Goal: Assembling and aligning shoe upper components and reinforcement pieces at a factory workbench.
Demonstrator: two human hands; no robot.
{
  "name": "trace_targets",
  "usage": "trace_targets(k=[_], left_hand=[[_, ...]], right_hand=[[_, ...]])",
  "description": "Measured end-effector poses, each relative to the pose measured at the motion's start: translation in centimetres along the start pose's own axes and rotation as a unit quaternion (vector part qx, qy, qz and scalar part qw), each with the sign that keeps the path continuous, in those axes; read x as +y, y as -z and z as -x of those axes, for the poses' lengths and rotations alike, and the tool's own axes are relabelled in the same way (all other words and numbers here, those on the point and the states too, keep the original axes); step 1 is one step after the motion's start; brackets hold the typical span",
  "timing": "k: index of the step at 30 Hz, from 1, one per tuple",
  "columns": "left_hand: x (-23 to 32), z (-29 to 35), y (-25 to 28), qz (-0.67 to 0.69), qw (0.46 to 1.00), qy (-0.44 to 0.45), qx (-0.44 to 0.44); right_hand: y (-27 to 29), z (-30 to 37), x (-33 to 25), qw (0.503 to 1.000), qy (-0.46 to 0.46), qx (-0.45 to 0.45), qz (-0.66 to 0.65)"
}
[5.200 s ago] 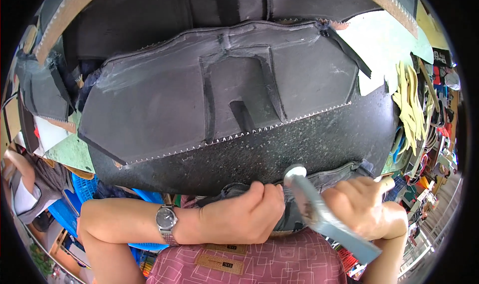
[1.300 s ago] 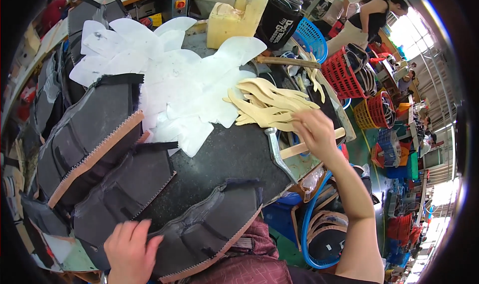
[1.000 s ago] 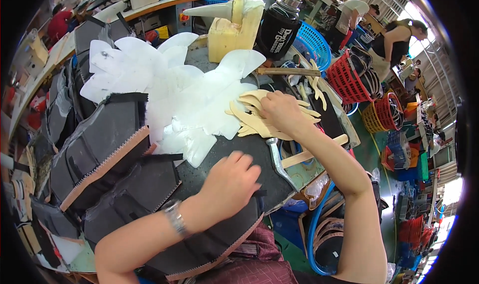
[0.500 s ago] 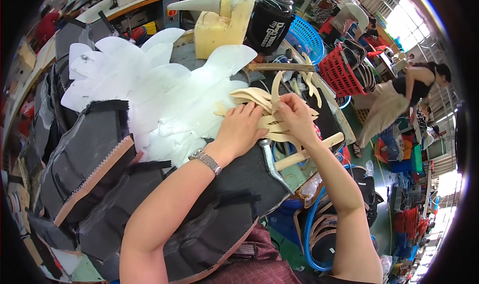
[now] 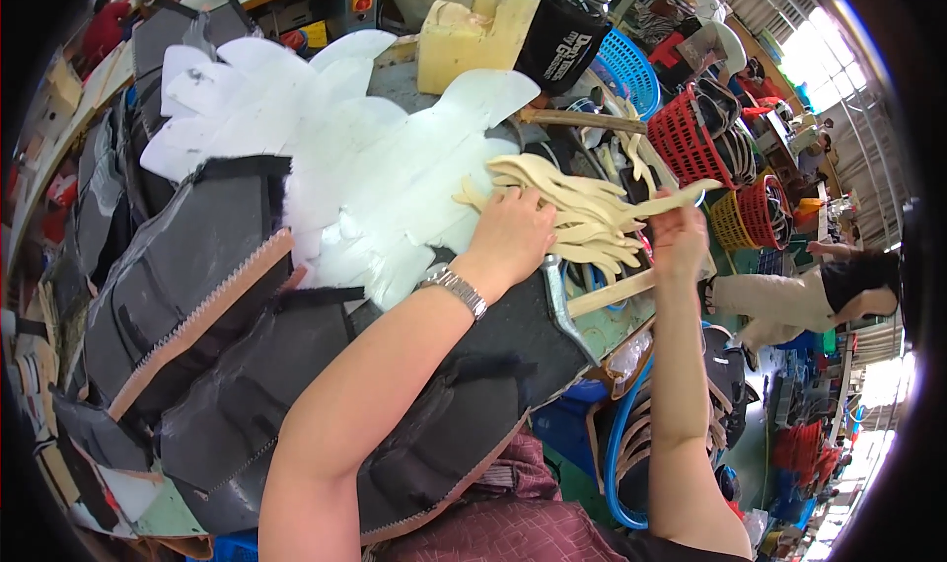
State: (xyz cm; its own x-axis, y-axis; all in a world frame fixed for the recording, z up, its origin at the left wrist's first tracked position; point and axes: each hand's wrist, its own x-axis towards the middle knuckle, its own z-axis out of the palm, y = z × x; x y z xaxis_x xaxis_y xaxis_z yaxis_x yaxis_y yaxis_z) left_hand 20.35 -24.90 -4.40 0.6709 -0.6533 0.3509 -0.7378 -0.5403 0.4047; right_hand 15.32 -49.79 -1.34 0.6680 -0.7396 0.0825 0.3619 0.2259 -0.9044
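A pile of thin, wavy cream-coloured strips (image 5: 582, 202) lies on the bench in front of me. My left hand (image 5: 511, 231), with a metal watch at its wrist, presses its curled fingers over the left end of this pile. Off the right side of the pile, my right hand (image 5: 683, 241) pinches one cream strip (image 5: 676, 201), which stretches out to the right. Just below the pile rests a hammer (image 5: 560, 305) with a curved steel head and a wooden handle. White overlapping flat sheets (image 5: 355, 157) spread out left of my left hand.
Black moulded pieces (image 5: 197, 266) with tan zigzag edges cover the bench's left and front. A yellowish block (image 5: 459, 49) and a black bottle (image 5: 567, 34) stand at the back. Blue (image 5: 631, 74) and red baskets (image 5: 689, 138) are beyond the right edge; a person (image 5: 819, 291) is farther right.
My right hand has moved right, drawing a strip away from the pile. My left hand stays on the strips. The view has shifted, and the person at right now bends lower.
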Motion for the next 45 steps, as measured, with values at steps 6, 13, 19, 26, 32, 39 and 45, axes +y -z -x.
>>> trace_targets(k=[6,13,19,26,32,39,45], left_hand=[[0.2,3.1,3.2,0.062,0.996,-0.056,0.045],[3.4,21.5,15.5,0.146,0.989,-0.03,-0.025],[6.4,35.6,17.5,-0.061,0.998,-0.007,-0.029],[6.5,38.1,14.9,-0.127,0.989,0.05,-0.058],[6.5,38.8,14.4,-0.202,0.978,0.007,-0.052],[5.1,37.5,14.7,-0.132,0.988,-0.012,-0.085],[4.8,35.7,15.2,-0.057,0.997,-0.003,-0.052]], right_hand=[[6.2,-2.5,-9.1,0.981,0.08,-0.155,-0.086],[-6.2,15.4,-7.4,0.88,-0.15,-0.391,0.226],[-12.8,24.2,-4.9,0.649,-0.361,-0.563,0.362],[-15.5,28.9,-1.4,0.52,-0.43,-0.63,0.385],[-15.3,30.0,0.2,0.505,-0.439,-0.605,0.432],[-15.6,30.5,0.7,0.515,-0.432,-0.577,0.464],[-14.1,30.8,0.8,0.559,-0.327,-0.618,0.446]])
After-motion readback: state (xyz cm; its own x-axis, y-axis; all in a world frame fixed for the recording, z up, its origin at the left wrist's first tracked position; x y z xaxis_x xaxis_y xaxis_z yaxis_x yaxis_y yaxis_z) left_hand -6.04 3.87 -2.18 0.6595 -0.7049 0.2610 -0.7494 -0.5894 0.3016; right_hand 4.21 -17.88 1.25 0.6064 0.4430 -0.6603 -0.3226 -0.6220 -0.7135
